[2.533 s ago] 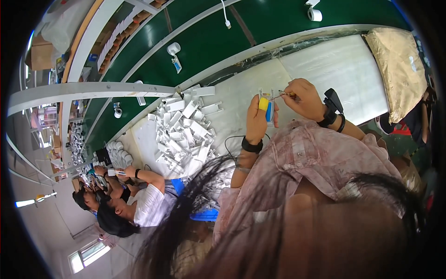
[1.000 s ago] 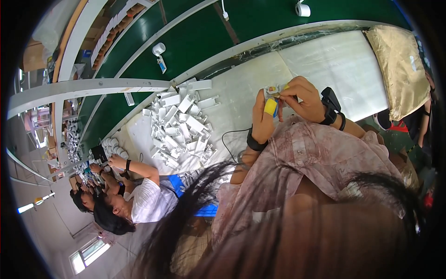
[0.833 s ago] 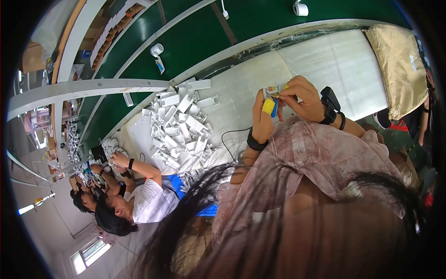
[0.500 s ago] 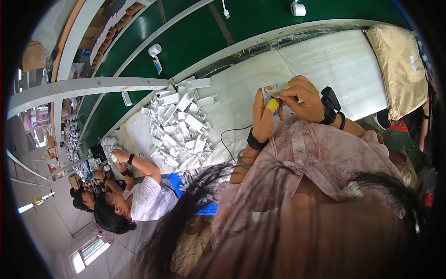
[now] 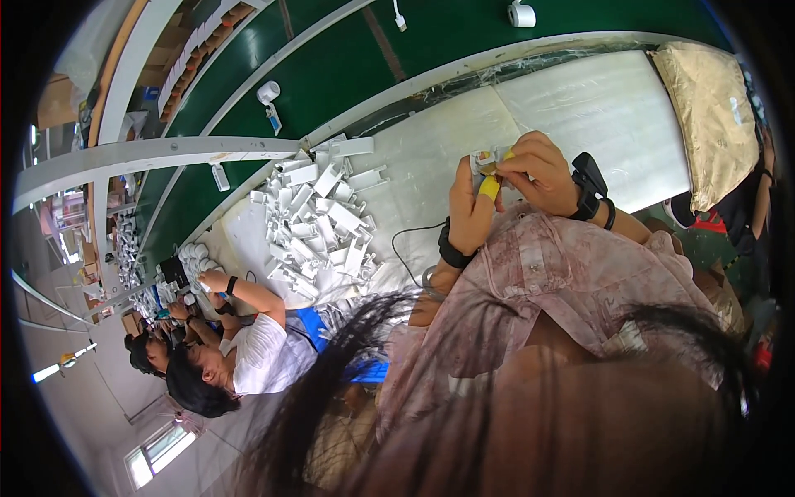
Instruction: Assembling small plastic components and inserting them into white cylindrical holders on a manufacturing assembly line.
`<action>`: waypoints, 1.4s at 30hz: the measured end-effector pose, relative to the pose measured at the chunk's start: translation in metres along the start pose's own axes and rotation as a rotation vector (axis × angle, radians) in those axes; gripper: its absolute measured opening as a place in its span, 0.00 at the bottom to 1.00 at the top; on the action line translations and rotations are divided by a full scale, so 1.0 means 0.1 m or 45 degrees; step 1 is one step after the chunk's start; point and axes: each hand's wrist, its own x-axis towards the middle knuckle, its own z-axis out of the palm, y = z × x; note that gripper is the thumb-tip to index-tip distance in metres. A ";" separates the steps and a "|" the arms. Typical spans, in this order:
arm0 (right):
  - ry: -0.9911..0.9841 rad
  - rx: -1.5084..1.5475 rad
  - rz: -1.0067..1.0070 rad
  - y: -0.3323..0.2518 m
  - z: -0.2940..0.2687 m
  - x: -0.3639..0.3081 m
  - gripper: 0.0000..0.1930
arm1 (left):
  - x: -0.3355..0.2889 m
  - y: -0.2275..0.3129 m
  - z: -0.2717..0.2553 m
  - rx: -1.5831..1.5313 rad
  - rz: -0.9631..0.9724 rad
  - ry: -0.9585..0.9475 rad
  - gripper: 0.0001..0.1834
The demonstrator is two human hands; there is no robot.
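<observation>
My left hand (image 5: 469, 209) and my right hand (image 5: 542, 178) meet over the near side of the covered worktable. Between their fingertips they hold a small white plastic part (image 5: 484, 158), with a tan patch partly showing by the right fingers. Yellow covers wrap some fingertips, most plainly the left thumb. Both hands are closed around the part, and the fingers hide much of it. To their left lies a heap of white plastic housings (image 5: 319, 219). A thin black cable (image 5: 396, 245) runs on the table near my left wrist.
A green conveyor belt (image 5: 348, 62) passes beyond the table, carrying white cylindrical devices (image 5: 522, 14) and a white cable (image 5: 400, 18). A brown paper sack (image 5: 710, 116) lies at the right end. A metal post (image 5: 166, 161) crosses at left. Co-workers (image 5: 265, 352) sit on the left.
The white part has turned slightly in my fingers, and my left thumb has shifted right and up over it. On the belt, the devices have slid a little to the left.
</observation>
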 end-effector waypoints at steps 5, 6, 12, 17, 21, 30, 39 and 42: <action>0.014 -0.014 -0.010 0.01 0.00 0.01 0.11 | -0.01 0.01 0.01 0.036 0.000 0.021 0.16; 0.014 -0.014 -0.008 0.00 0.00 0.01 0.11 | -0.01 0.01 0.01 0.040 0.005 0.022 0.16; -0.045 0.012 0.035 0.02 -0.01 0.01 0.13 | -0.01 0.00 -0.03 0.012 -0.007 -0.010 0.12; -0.047 0.032 0.052 0.01 0.01 0.01 0.13 | -0.02 -0.05 0.00 0.044 0.065 0.032 0.11; -0.092 0.017 0.028 0.02 -0.03 0.06 0.13 | -0.02 -0.15 -0.04 0.110 0.033 0.035 0.12; -0.186 0.030 -0.035 0.05 -0.11 0.10 0.13 | -0.03 -0.05 0.03 0.095 0.052 0.034 0.12; -0.196 0.014 -0.051 0.02 -0.11 0.10 0.13 | -0.06 -0.07 0.03 0.173 0.074 0.073 0.11; -0.172 0.008 -0.059 0.04 -0.09 0.10 0.13 | -0.03 -0.02 0.06 0.178 0.024 0.110 0.10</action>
